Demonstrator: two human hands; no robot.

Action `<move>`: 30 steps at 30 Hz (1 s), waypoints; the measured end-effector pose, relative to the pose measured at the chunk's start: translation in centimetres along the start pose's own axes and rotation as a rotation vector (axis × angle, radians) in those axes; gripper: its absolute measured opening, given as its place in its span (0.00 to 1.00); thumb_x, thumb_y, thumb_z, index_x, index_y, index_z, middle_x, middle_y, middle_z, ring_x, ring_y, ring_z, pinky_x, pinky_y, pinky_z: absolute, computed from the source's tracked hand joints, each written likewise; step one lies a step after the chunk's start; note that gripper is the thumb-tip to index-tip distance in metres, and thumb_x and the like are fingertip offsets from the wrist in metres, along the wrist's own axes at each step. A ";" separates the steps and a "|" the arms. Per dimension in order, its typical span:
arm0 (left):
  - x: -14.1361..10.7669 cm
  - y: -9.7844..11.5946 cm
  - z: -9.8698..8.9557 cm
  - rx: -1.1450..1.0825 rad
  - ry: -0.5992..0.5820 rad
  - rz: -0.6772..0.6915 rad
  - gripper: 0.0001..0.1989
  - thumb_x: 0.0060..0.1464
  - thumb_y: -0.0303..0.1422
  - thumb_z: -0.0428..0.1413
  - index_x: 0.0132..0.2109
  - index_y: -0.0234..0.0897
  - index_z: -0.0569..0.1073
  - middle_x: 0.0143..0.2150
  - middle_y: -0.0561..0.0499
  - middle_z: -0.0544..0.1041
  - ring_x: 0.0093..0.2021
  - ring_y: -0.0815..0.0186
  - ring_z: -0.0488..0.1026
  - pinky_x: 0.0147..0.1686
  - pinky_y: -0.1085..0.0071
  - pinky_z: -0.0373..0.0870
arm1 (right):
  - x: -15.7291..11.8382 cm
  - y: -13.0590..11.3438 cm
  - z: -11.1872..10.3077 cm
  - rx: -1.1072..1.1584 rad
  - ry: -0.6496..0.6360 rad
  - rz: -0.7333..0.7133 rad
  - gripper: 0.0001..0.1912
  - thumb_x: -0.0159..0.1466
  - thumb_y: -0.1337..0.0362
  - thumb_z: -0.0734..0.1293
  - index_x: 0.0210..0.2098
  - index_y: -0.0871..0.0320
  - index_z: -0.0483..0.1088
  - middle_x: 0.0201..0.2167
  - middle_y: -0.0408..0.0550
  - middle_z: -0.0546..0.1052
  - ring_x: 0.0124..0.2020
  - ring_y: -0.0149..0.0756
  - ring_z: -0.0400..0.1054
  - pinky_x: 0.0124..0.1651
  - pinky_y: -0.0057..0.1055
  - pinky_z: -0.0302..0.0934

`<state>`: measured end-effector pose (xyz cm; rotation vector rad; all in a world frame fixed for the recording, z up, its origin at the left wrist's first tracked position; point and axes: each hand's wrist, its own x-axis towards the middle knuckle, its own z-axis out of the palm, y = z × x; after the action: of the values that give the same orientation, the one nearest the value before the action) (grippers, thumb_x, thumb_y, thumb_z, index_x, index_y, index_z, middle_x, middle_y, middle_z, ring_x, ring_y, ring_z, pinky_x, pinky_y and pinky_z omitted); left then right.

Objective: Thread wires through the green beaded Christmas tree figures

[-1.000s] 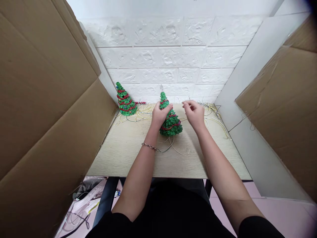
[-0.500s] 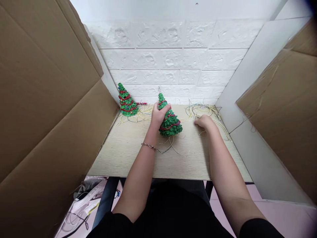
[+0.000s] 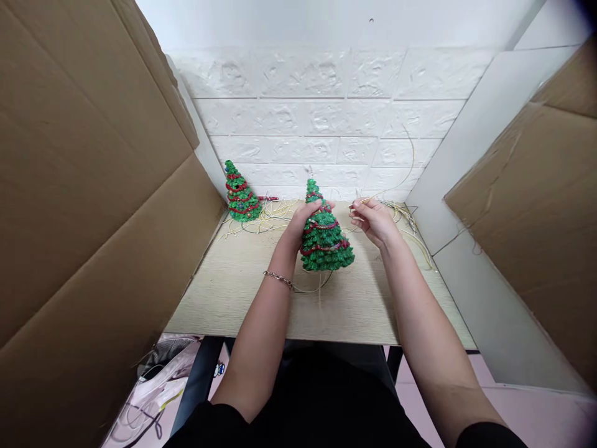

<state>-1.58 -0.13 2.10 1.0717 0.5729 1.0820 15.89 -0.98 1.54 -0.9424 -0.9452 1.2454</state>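
A green toy Christmas tree with red garlands (image 3: 326,239) leans near the middle of the table, tip up and to the left. My left hand (image 3: 303,223) is wrapped round its upper left side. Thin wires hang below its base. To the right of the tree, my right hand (image 3: 370,218) pinches a thin yellowish wire (image 3: 412,155), whose free end arcs up in front of the white wall. A second decorated tree (image 3: 241,198) stands upright at the back left.
Loose wires (image 3: 275,218) lie along the back left of the table (image 3: 345,317), and more wires (image 3: 420,242) at the back right. A red object (image 3: 269,198) lies by the wall. Cardboard sheets (image 3: 158,218) flank the left and right sides.
My right hand has risen from the back right wires and moved left, now with a wire in its fingers. The held tree has shifted slightly right and nearer.
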 end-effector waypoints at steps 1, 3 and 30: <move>-0.2 0.1 0.1 0.008 -0.042 -0.040 0.20 0.41 0.46 0.56 0.36 0.33 0.73 0.28 0.48 0.74 0.28 0.66 0.71 0.31 0.68 0.68 | 0.0 0.2 0.2 -0.012 -0.004 -0.001 0.16 0.41 0.59 0.74 0.26 0.58 0.68 0.23 0.37 0.70 0.22 0.21 0.64 0.21 0.16 0.59; -0.5 0.2 0.4 0.026 -0.091 -0.090 0.21 0.40 0.46 0.56 0.35 0.33 0.74 0.29 0.46 0.75 0.30 0.64 0.72 0.33 0.67 0.68 | -0.1 0.6 0.7 -0.038 -0.017 -0.003 0.17 0.40 0.59 0.75 0.27 0.58 0.69 0.22 0.37 0.70 0.22 0.21 0.63 0.21 0.17 0.58; 0.2 -0.7 0.4 -0.058 -0.081 -0.072 0.19 0.40 0.45 0.58 0.35 0.35 0.74 0.29 0.48 0.76 0.34 0.61 0.73 0.37 0.65 0.68 | -0.5 1.7 1.6 -0.116 -0.139 -0.040 0.17 0.50 0.51 0.68 0.35 0.54 0.74 0.31 0.42 0.72 0.25 0.22 0.63 0.25 0.19 0.59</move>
<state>-0.87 -0.20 1.68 1.0316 0.5085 0.9824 13.74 -1.25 0.41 -0.9312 -1.1507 1.2456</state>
